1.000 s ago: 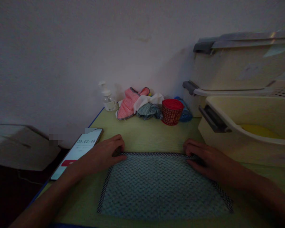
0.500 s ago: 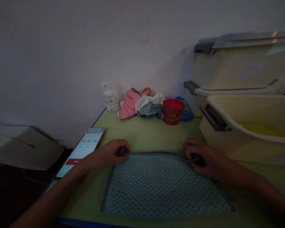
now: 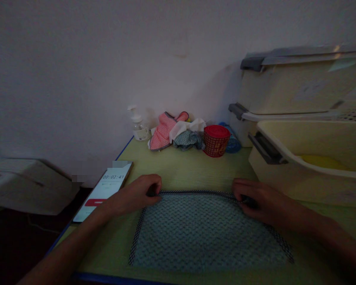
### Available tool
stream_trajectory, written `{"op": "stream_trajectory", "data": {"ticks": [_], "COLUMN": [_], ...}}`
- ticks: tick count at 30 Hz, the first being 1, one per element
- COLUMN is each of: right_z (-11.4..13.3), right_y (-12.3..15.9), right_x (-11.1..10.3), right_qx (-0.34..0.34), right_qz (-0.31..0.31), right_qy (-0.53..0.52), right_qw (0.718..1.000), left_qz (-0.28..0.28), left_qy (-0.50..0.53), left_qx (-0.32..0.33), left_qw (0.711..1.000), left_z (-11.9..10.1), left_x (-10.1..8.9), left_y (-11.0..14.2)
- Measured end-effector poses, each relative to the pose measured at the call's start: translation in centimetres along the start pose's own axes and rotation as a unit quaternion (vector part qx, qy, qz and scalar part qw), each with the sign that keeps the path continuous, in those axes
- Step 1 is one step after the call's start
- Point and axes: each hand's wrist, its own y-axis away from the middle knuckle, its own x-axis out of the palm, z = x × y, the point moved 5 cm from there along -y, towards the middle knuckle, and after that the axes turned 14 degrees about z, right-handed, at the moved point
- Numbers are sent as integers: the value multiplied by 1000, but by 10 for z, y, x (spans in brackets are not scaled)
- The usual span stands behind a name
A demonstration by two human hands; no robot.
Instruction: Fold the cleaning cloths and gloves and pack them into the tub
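A blue-green textured cleaning cloth (image 3: 207, 233) with a black-and-white checked border lies spread on the table in front of me. My left hand (image 3: 142, 192) pinches its far left corner, thumb and fingers closed. At the far right corner my right hand (image 3: 252, 198) grips the same cloth, its fingers curled over the edge. A dark bit shows inside the right grip; I cannot make out whether it is folded border or something else. Between the two hands the far edge runs nearly straight.
A phone (image 3: 106, 194) showing a timer lies left, partly behind my left forearm. Along the wall stand a pump bottle (image 3: 141, 128), a pink cloth (image 3: 161, 132), a crumpled blue-green cloth (image 3: 188, 140), a red roll (image 3: 216, 140) and a blue bundle (image 3: 233, 140). Cream bins (image 3: 299, 184) stand right.
Both hands keep hold of the cloth in nearly the same place. The right hand's fingers have shifted slightly. The phone's timer has gone from 02:40 to 02:41.
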Motion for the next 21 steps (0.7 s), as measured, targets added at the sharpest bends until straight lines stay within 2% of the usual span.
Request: {"op": "stream_trajectory", "data": {"ticks": [7,21], "right_z": [-6,-5], "right_y": [2,2], "right_x": [0,1], "right_qx": [12,25], "right_qz": [-1,15], "right_qy": [30,62], "right_qw": [999,998], "left_qz": [31,32], "left_qy": [38,45], "left_qx": [-23,-31], "left_qw": [999,998], "left_z": [6,11], "left_x": [-8,-8], "left_y": [4,4]}}
